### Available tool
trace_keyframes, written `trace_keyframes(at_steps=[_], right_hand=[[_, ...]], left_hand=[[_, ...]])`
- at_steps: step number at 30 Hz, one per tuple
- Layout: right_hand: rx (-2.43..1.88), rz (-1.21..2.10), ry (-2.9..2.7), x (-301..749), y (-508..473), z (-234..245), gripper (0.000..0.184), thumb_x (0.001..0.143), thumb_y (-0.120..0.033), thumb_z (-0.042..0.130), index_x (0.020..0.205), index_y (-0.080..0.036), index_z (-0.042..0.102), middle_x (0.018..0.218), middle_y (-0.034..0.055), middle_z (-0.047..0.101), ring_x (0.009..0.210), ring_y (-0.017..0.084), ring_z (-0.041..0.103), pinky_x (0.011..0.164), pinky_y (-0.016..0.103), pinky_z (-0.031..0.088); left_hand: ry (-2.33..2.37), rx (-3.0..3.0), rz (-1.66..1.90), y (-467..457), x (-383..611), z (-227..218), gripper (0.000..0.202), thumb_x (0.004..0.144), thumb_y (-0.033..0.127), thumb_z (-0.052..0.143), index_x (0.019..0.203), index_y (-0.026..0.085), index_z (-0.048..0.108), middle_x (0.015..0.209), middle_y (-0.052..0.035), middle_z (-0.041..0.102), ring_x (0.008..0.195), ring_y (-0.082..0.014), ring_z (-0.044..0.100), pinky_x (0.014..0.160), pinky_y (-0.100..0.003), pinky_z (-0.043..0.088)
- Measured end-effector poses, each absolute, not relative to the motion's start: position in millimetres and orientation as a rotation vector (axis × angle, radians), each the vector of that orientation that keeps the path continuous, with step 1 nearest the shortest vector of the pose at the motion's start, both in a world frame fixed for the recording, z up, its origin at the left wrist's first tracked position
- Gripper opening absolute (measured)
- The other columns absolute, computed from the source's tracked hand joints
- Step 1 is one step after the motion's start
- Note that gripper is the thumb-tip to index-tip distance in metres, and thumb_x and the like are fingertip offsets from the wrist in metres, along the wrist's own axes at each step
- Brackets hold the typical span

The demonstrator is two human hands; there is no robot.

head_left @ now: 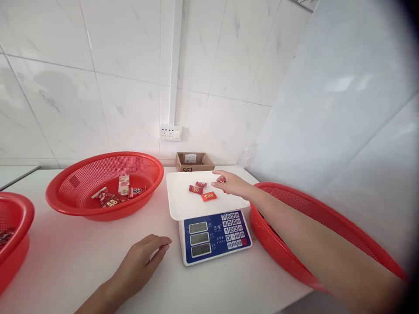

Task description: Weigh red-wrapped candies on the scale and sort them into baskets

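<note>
Head view: your right hand (231,183) reaches over the scale's white tray (183,205), fingers pinching a red candy (222,179) beside three others. Your left hand (144,257) rests open, palm down, on the counter (65,257) near the scale.

Three red mesh baskets on the tabletop (72,261): one left of the scale (209,218) holding sweets (104,183), one right of the scale under the forearm (327,218), one cut off far left of the scale (13,218). One scale only, with three small display windows (199,238). Three red wrapped sweets lying clear on the scale's white tray (178,205): (195,189), (200,184), (209,196). A fourth sweet (221,179) at the fingers of the right hand (231,183). One cardboard box (194,161) behind the scale. One wall socket (170,132) above the scale. Two hands: right hand over the tray, left hand (142,257) flat, left of the scale. Sweets in the left basket bunched together, perhaps five, exact count unclear.
</note>
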State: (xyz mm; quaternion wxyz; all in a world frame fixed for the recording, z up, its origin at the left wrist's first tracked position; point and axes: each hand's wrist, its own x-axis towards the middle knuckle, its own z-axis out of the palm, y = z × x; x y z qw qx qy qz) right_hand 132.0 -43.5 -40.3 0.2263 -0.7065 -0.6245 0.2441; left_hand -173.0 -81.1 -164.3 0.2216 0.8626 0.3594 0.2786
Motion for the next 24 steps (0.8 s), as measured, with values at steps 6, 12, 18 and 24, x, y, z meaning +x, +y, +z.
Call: trace_keyframes(at_steps=[6,12,18,24], right_hand=[[-1.884,0.827,-1.601,122.5,-39.0,-39.7,0.059,0.08,-0.05,0.049,0.131,-0.021,0.04,0.127,0.0123,0.046,0.092,0.017,0.058,0.073,0.026,0.049],[-1.918,0.525,-1.71,125.7,-37.6,-49.0,0.046,0.079,-0.019,0.053,0.125,-0.019,0.048,0.134,0.009,0.045,0.112,0.021,0.05,0.087,0.031,0.044],[-1.896,0.353,-2.091,127.3,-38.9,-69.6,0.036,0.078,-0.012,0.052,0.109,-0.024,0.064,0.125,0.0023,0.056,0.12,0.023,0.045,0.101,0.035,0.033],[-1.883,0.32,-1.94,174.5,-48.9,-53.5,0.038,0.082,-0.017,0.046,0.118,-0.022,0.056,0.116,0.0044,0.062,0.107,0.019,0.056,0.092,0.032,0.041]], left_hand=[[1.019,2.377,0.744,-81.7,-172.7,-164.1,0.025,0.087,0.032,0.039,0.097,0.027,0.062,0.088,-0.0002,0.068,0.08,-0.014,0.064,0.069,-0.022,0.052],[1.008,2.371,0.724,-80.1,-172.5,-164.5,0.026,0.088,0.033,0.037,0.096,0.026,0.061,0.089,-0.0013,0.067,0.08,-0.0149,0.063,0.069,-0.023,0.052],[1.014,2.372,0.682,-78.7,-173.2,-166.0,0.026,0.088,0.033,0.038,0.098,0.027,0.061,0.091,-0.0008,0.067,0.082,-0.0147,0.063,0.071,-0.024,0.052],[1.059,2.411,0.711,-76.2,-176.2,-168.5,0.025,0.087,0.035,0.04,0.097,0.029,0.062,0.093,0.0016,0.068,0.083,-0.0132,0.064,0.07,-0.02,0.052]])
